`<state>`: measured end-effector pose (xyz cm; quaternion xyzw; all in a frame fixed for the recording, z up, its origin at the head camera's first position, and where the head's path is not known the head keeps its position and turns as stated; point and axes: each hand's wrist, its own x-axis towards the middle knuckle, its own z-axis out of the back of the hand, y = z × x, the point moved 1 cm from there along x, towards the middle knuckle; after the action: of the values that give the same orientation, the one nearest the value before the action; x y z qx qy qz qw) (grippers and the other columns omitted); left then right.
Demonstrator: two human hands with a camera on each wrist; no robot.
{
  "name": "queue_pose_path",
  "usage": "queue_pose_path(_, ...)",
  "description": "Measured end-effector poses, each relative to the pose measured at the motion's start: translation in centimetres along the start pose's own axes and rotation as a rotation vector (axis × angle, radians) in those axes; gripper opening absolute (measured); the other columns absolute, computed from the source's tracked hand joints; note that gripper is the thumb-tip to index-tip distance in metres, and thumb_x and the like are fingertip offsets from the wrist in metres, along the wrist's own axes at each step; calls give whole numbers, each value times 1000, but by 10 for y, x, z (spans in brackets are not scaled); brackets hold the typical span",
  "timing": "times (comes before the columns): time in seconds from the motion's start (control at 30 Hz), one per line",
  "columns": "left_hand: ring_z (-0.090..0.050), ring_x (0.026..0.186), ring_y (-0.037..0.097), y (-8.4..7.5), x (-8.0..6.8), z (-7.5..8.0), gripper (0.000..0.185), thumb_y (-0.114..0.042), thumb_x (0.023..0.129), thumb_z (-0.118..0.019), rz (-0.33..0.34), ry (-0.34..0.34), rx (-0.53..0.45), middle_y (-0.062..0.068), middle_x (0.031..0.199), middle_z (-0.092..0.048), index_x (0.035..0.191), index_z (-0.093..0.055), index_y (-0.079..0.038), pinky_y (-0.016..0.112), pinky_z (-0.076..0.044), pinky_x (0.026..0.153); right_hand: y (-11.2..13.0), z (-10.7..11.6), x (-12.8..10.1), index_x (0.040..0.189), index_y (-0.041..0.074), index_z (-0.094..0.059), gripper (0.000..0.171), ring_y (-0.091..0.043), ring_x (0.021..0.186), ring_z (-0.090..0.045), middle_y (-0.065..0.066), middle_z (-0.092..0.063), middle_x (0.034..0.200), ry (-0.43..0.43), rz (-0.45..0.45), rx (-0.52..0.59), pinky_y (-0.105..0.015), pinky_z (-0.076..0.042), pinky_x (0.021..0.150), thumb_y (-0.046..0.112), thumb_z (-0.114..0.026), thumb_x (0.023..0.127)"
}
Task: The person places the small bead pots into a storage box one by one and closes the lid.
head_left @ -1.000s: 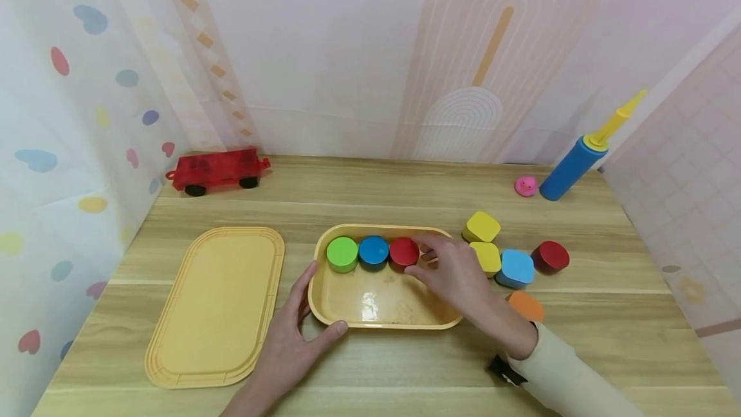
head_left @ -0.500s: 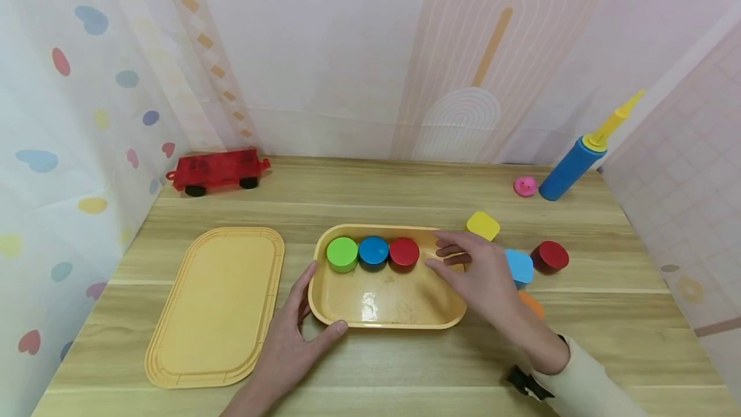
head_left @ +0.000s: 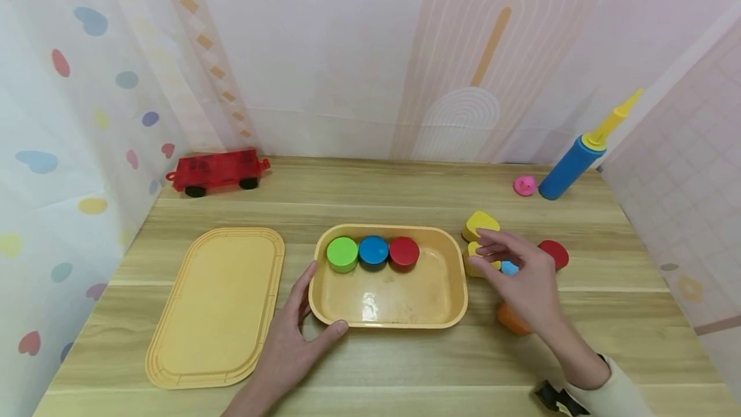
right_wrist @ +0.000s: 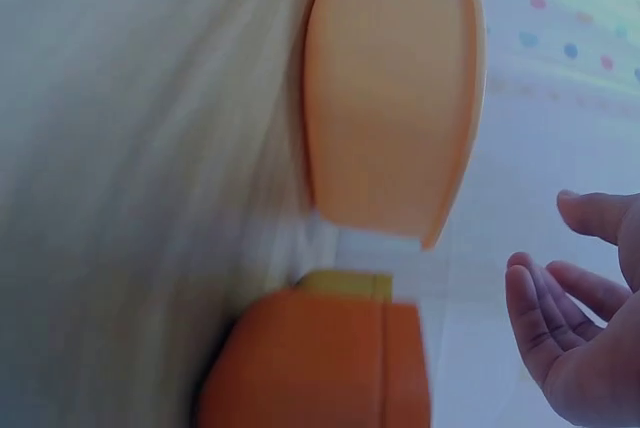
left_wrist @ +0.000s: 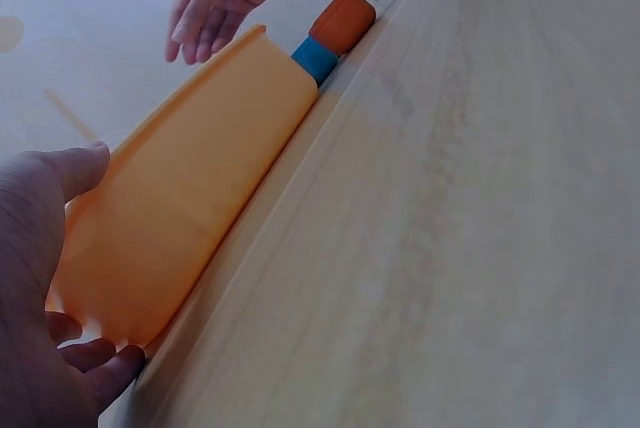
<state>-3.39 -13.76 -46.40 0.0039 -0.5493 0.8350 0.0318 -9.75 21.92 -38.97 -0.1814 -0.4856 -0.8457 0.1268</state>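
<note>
A pale orange plastic box [head_left: 399, 304] lies in the middle of the table. Inside it, along the far wall, stand a green round block [head_left: 342, 253], a blue one [head_left: 374, 251] and a red one [head_left: 404, 253]. My left hand [head_left: 292, 340] holds the box's left end, thumb at the near rim and fingers round the side. My right hand [head_left: 523, 278], holding nothing, hovers right of the box with thumb and fingers apart. Below and around it are two yellow blocks [head_left: 482, 224], a light blue block [head_left: 509, 268] mostly hidden, an orange block [right_wrist: 320, 363] and a dark red block [head_left: 554, 254].
A flat pale orange lid [head_left: 217, 307] lies left of the box. Toward the back stand a red toy wagon [head_left: 217, 171], a small pink duck [head_left: 525, 186] and a blue and yellow hand pump [head_left: 570, 163]. Patterned cloth [head_left: 336, 69] hangs behind the table.
My right hand has left the red round block in the box and moved right, out over the loose blocks. The left hand and the box have stayed in place.
</note>
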Motion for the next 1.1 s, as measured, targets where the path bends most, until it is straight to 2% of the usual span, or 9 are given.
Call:
queue_pose_path(0.23, -43, 145, 19, 1, -1, 0, 101, -36, 83, -86, -4, -5, -5, 2, 164, -35, 161, -23, -38, 7, -32, 111, -15, 23, -7, 120, 1, -73, 45, -13, 88, -70, -19, -71, 107, -17, 4, 11, -17, -60, 80, -9, -84, 77)
queue_pose_path(0.5, -43, 145, 19, 1, -1, -1, 100, -36, 83, -86, -6, -6, -5, 2, 164, -35, 161, -24, -37, 7, -32, 111, -27, 50, -12, 123, 7, -73, 44, -7, 87, -67, -9, -72, 105, -78, -91, -130, -10, -56, 72, -1, -84, 81)
queue_pose_path(0.63, -42, 145, 18, 2, 0, -1, 100, -37, 83, -86, -7, -6, -5, 1, 164, -34, 161, -23, -38, 7, -31, 111, -35, 60, -12, 125, 8, -72, 45, -1, 85, -65, -6, -71, 103, -106, -104, -165, -6, -54, 73, 0, -83, 82)
queue_pose_path(0.73, -42, 145, 19, 2, 0, -1, 100, -36, 83, -86, -11, -5, -8, 1, 164, -34, 161, -23, -38, 7, -31, 112, -40, 66, -11, 127, 8, -72, 45, -1, 86, -64, -8, -71, 104, -115, -122, -185, -5, -53, 76, 2, -83, 84)
queue_pose_path(0.97, -43, 144, 19, 2, 0, -1, 100, -35, 83, -86, -17, -10, -13, 2, 164, -35, 161, -24, -36, 8, -32, 111, -54, 77, -10, 132, 9, -69, 45, 5, 93, -59, -16, -70, 112, -93, -187, -290, -3, -49, 81, 13, -81, 89)
queue_pose_path(1.1, -43, 145, 18, 2, 0, -1, 100, -36, 84, -86, -14, -8, -5, 0, 164, -34, 161, -24, -36, 8, -32, 111, -61, 83, -10, 136, 8, -66, 48, -1, 100, -58, -15, -68, 122, -36, -202, -338, -3, -46, 83, 19, -79, 92)
